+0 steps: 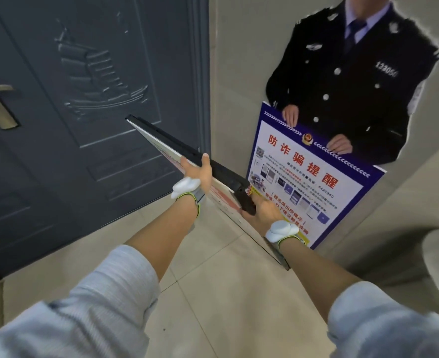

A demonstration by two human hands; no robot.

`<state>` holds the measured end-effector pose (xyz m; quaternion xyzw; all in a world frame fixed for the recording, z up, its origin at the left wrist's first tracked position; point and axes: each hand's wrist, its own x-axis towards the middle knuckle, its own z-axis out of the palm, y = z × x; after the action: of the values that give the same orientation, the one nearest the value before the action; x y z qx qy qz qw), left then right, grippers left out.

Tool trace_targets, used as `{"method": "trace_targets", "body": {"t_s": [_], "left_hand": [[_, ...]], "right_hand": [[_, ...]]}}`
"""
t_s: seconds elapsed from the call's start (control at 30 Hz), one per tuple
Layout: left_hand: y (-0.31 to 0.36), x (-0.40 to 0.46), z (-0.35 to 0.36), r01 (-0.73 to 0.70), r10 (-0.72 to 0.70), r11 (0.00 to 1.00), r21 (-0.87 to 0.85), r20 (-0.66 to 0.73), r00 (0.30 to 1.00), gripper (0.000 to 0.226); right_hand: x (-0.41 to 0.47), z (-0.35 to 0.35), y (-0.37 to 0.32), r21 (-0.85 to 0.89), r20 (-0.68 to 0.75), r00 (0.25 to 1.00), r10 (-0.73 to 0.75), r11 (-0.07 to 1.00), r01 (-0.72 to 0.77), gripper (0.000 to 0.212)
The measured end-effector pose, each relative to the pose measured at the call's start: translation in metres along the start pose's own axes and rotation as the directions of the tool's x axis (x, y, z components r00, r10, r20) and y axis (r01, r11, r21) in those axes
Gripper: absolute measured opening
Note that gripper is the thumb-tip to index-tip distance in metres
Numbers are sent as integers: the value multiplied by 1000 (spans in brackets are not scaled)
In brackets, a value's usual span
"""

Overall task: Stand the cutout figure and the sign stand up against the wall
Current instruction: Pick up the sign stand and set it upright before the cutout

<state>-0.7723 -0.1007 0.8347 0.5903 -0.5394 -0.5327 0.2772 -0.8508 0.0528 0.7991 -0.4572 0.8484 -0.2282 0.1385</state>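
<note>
**Head view: tilted sign stand could knock the cutout**

Your left hand point(199, 173) and right hand point(261, 209) both grip the sign stand point(187, 153), held tilted between door point(84, 99) and cutout figure point(342, 86), which already leans on the wall point(239, 47). Swing wide and you topple it.

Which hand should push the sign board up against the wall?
Probably the right hand. It grips the sign stand at its lower end beside the wall and the cutout figure. The left hand holds the top edge, nearer the door.
</note>
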Motion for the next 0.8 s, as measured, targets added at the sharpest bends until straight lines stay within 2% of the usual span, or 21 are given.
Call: {"method": "trace_targets", "body": {"t_s": [0.07,0.13,0.27,0.4,0.47,0.63,0.8], "left_hand": [[8,-5,6,-82,77,994,71,72,994,70],[14,-5,19,-156,149,983,96,80,986,57],[25,-3,40,-332,299,915,228,168,939,53],[34,3,56,-546,459,730,411,297,837,57],[40,8,65,-633,538,623,459,336,773,50],[64,25,95,-785,619,401,473,492,612,42],[87,41,135,-865,672,299,403,555,491,53]], "right_hand": [[4,-10,9,24,-30,999,24,999,-24,36],[8,-21,23,33,-58,997,53,998,-51,35],[13,-40,45,45,-114,988,101,994,-97,39],[20,-56,68,57,-163,971,173,984,-166,37],[24,-62,78,71,-184,959,216,976,-206,36],[36,-80,105,90,-217,933,287,958,-273,36],[53,-98,130,153,-271,884,381,924,-351,36]]}}
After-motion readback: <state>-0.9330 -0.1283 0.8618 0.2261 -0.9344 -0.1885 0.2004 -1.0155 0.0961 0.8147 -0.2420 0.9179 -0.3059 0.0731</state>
